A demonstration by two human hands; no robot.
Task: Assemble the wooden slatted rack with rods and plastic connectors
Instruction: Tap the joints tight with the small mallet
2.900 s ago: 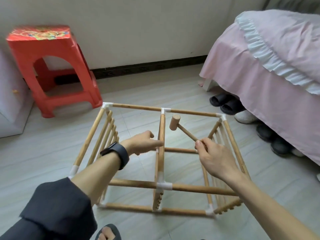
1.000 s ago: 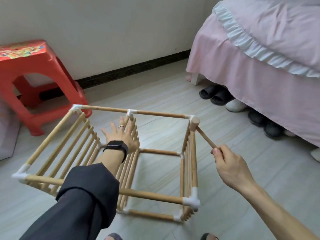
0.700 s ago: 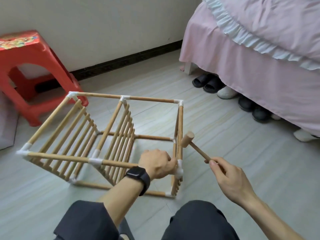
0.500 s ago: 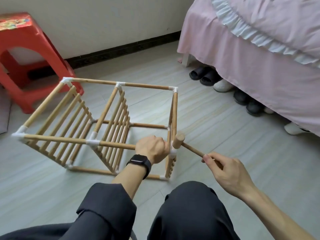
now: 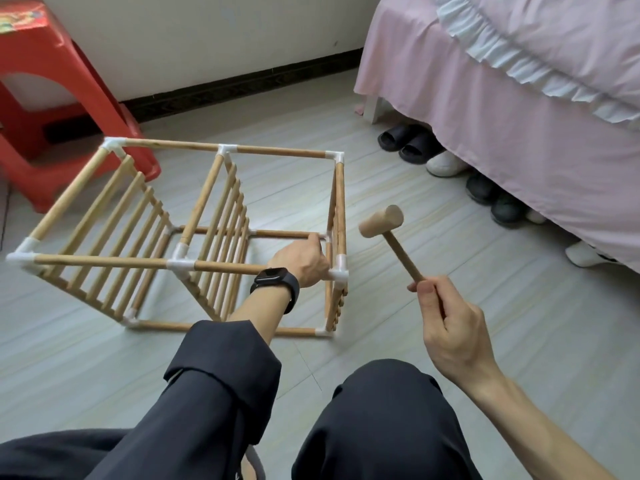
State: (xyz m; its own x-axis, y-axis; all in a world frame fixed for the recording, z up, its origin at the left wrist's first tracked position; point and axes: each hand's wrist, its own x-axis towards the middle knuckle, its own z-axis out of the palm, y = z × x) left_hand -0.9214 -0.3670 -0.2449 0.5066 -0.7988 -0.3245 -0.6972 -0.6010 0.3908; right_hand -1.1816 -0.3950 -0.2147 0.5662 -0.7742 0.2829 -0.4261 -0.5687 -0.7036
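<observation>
We've swung the mallet (image 5: 381, 221) back; the corner connector (image 5: 338, 273) lies at its seven o'clock. Our right hand (image 5: 450, 327) grasps it, our left hand (image 5: 301, 259) clasps the rod (image 5: 225, 268) alongside.

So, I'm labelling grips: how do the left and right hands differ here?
The left hand grips the top rod of the rack beside a white corner connector; the right hand holds the mallet by its handle end, clear of the rack. The left wrist wears a black watch below a dark sleeve; the right forearm is bare. Both curl round wood.
</observation>
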